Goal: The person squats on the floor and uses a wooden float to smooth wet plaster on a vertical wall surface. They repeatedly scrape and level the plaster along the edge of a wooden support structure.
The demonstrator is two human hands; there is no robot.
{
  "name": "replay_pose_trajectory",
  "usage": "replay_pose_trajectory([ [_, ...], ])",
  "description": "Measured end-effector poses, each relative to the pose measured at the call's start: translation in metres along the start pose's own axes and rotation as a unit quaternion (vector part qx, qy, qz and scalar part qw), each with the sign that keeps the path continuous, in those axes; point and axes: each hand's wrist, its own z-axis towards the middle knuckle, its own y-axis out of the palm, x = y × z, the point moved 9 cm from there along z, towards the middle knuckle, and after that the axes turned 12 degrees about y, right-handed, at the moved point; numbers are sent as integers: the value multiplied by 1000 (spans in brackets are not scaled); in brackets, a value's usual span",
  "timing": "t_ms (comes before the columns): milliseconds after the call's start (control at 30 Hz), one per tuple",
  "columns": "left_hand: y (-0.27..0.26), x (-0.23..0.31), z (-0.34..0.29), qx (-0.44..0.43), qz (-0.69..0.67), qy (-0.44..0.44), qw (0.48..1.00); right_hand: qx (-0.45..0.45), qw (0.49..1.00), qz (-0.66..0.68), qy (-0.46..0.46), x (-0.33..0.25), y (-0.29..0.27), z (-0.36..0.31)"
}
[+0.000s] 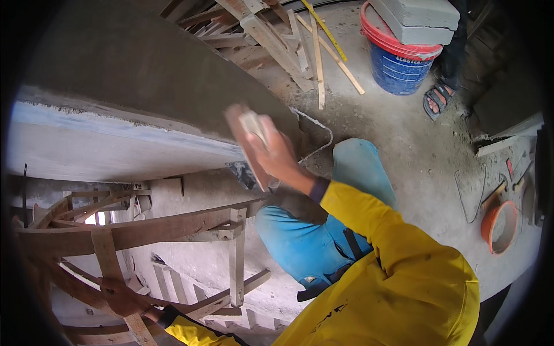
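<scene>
My right hand (276,155) is closed round the handle of a plastering float (249,151), blurred by motion. The float's reddish-brown board is tilted on edge beside the end of a grey plastered slab (144,69). I cannot tell whether the board touches the plaster. At the lower left, my left hand (120,297) is wrapped round a wooden slat (105,254) of a timber framework. A horizontal timber beam (156,232) crosses that framework above the hand. Dark crumpled plastic (242,174) shows under the float.
Scrap timber (277,49) and a yellow measuring stick (326,32) lie at the top. A blue bucket (399,70) with a red rim carries grey blocks (418,20). Another person's sandalled foot (440,99) is beside it. An orange bucket (500,227) and bent wire (474,199) lie right.
</scene>
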Motion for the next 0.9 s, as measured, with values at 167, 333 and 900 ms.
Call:
replay_pose_trajectory([
  [167,-4,15,1,30,-69,7,997,88,994,-16,67,3,-25,81],
  [333,28,-9,8,2,51,-3,999,41,974,-58,214,107,-13,31],
  [900,41,-33,8,-32,37,-21,999,-15,989,-30,144,35,-9,73],
])
